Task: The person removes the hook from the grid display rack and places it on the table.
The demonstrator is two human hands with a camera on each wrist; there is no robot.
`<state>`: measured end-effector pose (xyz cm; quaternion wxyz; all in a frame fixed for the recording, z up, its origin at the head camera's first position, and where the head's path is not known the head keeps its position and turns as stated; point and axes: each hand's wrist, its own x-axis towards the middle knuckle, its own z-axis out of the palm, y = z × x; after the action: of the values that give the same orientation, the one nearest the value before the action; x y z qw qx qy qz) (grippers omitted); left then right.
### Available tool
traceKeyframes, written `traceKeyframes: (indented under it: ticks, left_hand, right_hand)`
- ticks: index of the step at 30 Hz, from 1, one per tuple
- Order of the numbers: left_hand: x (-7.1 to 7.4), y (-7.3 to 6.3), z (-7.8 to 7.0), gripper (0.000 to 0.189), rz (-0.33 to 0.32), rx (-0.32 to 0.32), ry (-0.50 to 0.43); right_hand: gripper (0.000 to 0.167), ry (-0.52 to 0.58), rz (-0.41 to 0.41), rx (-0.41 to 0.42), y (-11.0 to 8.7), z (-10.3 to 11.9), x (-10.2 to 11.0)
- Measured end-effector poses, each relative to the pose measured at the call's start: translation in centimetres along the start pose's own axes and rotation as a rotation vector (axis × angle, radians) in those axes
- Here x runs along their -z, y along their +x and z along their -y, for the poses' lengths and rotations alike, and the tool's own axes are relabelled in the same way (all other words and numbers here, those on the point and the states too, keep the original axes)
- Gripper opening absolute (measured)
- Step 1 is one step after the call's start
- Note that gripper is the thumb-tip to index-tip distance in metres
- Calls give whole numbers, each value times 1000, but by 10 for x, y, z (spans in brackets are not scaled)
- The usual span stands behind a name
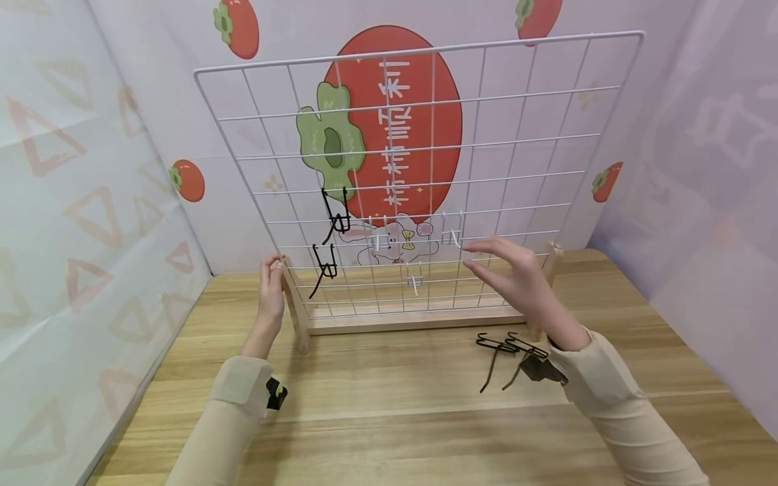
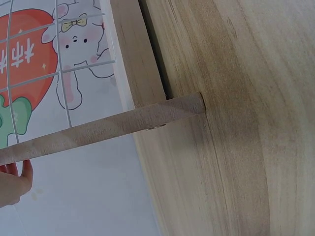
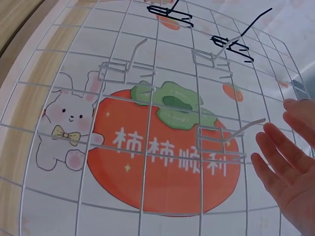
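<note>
White wire grid panel [image 1: 433, 102] on a wooden stand, with hooks on and before it. The left hand [image 1: 271, 290] grips the upper end of the left upright [image 1: 294, 304] at the panel's lower left edge. The right hand [image 1: 516, 273] is empty, thumb and fingers parted, just before the panel's lower right part and close beside the rightmost white hook [image 1: 455, 237]. Two further white hooks, left [image 1: 377, 241] and lower [image 1: 415, 281], hang at the panel's lower middle; an upper black hook [image 1: 340, 221] and a lower black hook [image 1: 328, 270] hang on its left side. A pair of loose black hooks [image 1: 497, 347] lies in front of the panel's lower right corner. The step in hand is judged to be the seating of hooks on the wires. For good results, the upright should be kept steady, each hook's bent ends set squarely over a wire, and its back plate let down flat before the fingers leave it; a gentle downward tug would test the seat, whereas an outward pull might tip the panel. The counter [image 1: 389, 425] beneath the panel is wood-grained. Behind the panel hangs a pale backdrop [image 1: 516, 169] printed with persimmons and a rabbit; a sheet [image 1: 91, 223] with faint triangles closes the space to its left.
</note>
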<state>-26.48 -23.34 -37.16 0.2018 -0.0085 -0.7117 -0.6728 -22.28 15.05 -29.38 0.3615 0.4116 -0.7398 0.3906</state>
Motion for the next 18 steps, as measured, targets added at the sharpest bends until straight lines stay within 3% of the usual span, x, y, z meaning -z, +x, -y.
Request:
traceKeyframes:
  ticks: [18]
  left_hand:
    - [-2, 1, -1, 14, -33, -4, -25]
  right_hand:
    - [32, -9, 57, -116, 12, -8, -7]
